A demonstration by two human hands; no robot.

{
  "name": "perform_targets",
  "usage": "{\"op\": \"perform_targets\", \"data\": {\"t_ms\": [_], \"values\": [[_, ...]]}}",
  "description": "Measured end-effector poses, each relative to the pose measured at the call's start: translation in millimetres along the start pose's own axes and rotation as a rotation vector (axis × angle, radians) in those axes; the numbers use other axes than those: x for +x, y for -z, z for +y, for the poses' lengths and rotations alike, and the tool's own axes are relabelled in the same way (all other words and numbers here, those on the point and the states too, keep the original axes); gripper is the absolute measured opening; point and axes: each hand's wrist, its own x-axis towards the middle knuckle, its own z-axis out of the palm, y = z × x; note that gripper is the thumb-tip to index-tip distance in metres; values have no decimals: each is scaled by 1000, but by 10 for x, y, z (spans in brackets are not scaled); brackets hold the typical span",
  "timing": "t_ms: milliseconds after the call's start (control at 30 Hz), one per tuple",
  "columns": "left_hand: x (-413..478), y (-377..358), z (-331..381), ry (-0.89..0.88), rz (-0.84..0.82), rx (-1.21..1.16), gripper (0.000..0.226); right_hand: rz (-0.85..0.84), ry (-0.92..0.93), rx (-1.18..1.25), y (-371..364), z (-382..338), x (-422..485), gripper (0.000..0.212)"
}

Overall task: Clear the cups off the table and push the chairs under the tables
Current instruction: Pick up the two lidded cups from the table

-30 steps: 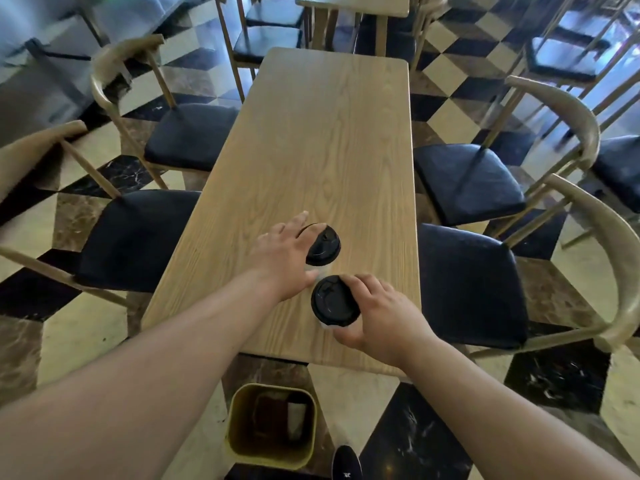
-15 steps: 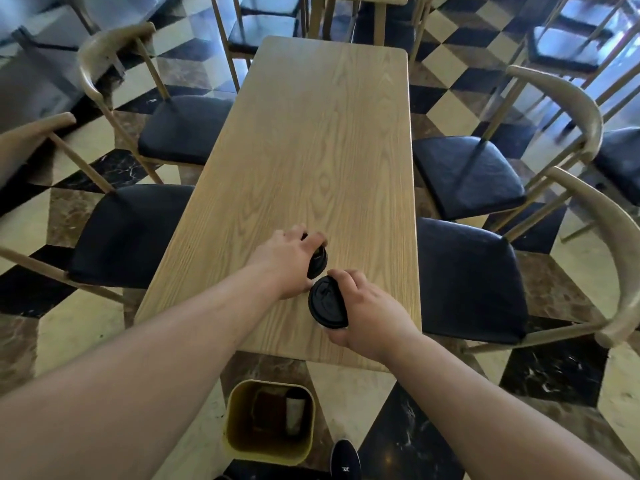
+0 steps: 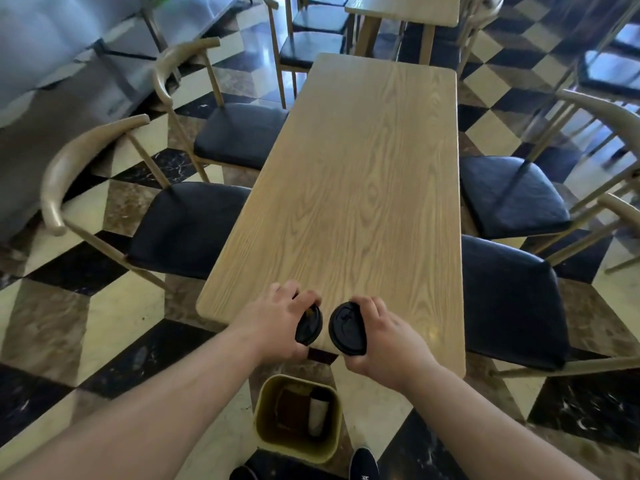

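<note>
2 cups with black lids sit in the lower middle of the frame, each held in a hand above the near end of the table [image 3: 363,188]. The left cup [image 3: 308,325] is wrapped by the left hand [image 3: 277,320], fingers curled over its far side and thumb below, with the lid tilted toward the right. The right cup [image 3: 347,330] is gripped by the right hand [image 3: 381,337], fingers closed round its body and the lid tipped toward the left, so the 2 lids face each other with a narrow gap between them. Both cups hang right at the near edge of the tabletop, and their bodies are mostly hidden by the hands. Directly below them, on the floor at the bottom middle, stands a yellowish bin [image 3: 298,417] with a brown item and a pale cup-like thing inside. A dark shoe [image 3: 363,464] shows just beside the bin at the bottom edge. 2 chairs with black seats stand pulled out on the left side of the table, the near left chair [image 3: 187,230] and the far left chair [image 3: 239,133]. 2 more stand on the right, the near right chair [image 3: 509,299] and the far right chair [image 3: 509,195]. A second table [image 3: 405,8] shows at the top of the frame, over a checkered floor [image 3: 69,323].
</note>
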Motion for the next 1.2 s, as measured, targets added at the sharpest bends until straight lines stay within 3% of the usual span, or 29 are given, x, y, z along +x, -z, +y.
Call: {"op": "perform_targets", "data": {"t_ms": [233, 533, 867, 1200], "values": [[-420, -158, -187, -2, 25, -48, 82, -23, 63, 23, -209, -304, -81, 93], [-871, -678, -505, 93, -103, -20, 90, -4, 88, 16, -400, -420, -154, 95], [-1079, -1070, -573, 106, -140, -38, 90, -252, 74, -69, -973, -308, -418, 105], [-1170, -1557, -523, 73, -168, -34, 96, -367, 19, -70, -1446, -282, -533, 103]]}}
